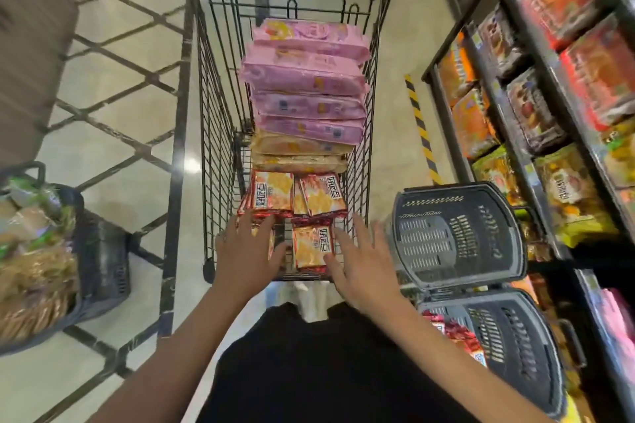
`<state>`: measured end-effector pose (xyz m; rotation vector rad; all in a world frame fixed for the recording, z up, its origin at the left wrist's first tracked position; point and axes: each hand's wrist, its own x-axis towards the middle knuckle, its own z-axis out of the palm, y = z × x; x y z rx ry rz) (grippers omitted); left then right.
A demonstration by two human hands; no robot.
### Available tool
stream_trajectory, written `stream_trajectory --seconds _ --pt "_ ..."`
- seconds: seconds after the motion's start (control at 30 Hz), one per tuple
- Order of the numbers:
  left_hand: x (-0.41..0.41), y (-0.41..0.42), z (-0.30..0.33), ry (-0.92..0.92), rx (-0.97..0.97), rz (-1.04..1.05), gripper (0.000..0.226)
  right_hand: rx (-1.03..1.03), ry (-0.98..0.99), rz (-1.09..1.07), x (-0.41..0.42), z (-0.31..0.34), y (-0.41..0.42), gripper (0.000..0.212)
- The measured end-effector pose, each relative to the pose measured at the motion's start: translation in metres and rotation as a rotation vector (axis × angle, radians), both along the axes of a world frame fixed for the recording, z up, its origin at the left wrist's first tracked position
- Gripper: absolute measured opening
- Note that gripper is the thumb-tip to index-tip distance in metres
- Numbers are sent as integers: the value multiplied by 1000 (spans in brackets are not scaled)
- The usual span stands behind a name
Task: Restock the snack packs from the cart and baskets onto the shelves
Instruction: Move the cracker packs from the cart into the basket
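Both hands [247,251] hover over cart [213,134]; baskets [457,233] flank it.

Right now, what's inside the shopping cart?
The cart holds pink packs stacked at the far end, tan packs below them, and red-and-orange cracker packs nearest. Both hands reach over these, hiding some; anything beneath the stacks is covered.

Red-and-orange snack packs [275,194] in cart [213,134]: white label panels bearing large dark characters, turned sideways, not legible. Pink packs [309,79], shelf packs [563,192]: print blurred, unreadable.
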<state>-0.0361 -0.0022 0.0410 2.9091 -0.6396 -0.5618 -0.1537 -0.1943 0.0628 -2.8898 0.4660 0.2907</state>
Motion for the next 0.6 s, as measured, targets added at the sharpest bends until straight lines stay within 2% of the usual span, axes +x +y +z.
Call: stream_trajectory --seconds 0.23,0.37,0.47,0.6 --pt "41 -18 -42 103 45 49 67 -44 41 71 59 -48 -7 56" --pt "58 -33 -81 154 57 135 65 73 159 68 95 -93 -24 60" --pt "74 -44 -115 245 59 234 66 213 268 -48 121 -136 -39 68" --pt "99 -51 -158 327 -9 472 77 390 341 -254 153 -177 -55 80"
